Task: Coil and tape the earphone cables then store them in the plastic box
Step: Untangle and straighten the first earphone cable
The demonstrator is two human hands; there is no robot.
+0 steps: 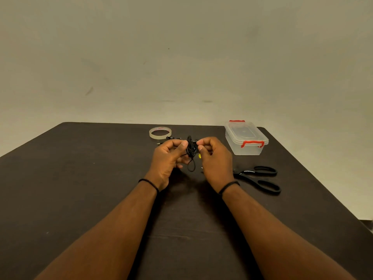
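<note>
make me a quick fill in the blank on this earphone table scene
1. Both hands grip a bundle of ____ earphone cable.
2. The plastic box has ____ latches, and its lid is on.
3. The scissors lie beside the ____ hand.
4. The tape roll lies beyond the ____ hand.

Missing words: black; red; right; left

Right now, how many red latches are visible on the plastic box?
2: one red latch on the plastic box near end, one on its far end.
</note>
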